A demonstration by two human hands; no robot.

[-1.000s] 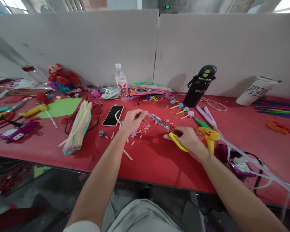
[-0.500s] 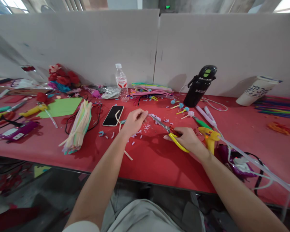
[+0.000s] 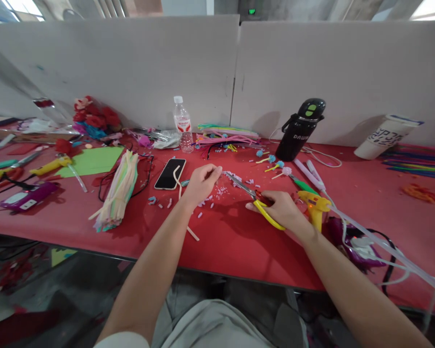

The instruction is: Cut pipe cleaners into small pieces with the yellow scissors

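Note:
In the head view, my right hand (image 3: 275, 209) is wrapped round the yellow handles of a pair of scissors (image 3: 247, 189). The blades point to the upper left, their tips close to the fingertips of my left hand (image 3: 204, 182). That left hand is closed in a pinch; whatever is between thumb and finger is too small to make out. Below the blades lie short lilac pipe cleaner pieces (image 3: 235, 179) and fine lilac fluff (image 3: 222, 192). A cream pipe cleaner (image 3: 193, 233) passes beneath my left forearm.
A phone (image 3: 170, 174) and a bundle of pale pipe cleaners (image 3: 118, 193) lie to the left. On the right are a yellow glue gun (image 3: 314, 205), a black bottle (image 3: 300, 130) and a white cup (image 3: 382, 137). A plastic water bottle (image 3: 183, 126) stands by the partition.
Hardly anything differs. Both hands and the scissors keep nearly the same place and pose.

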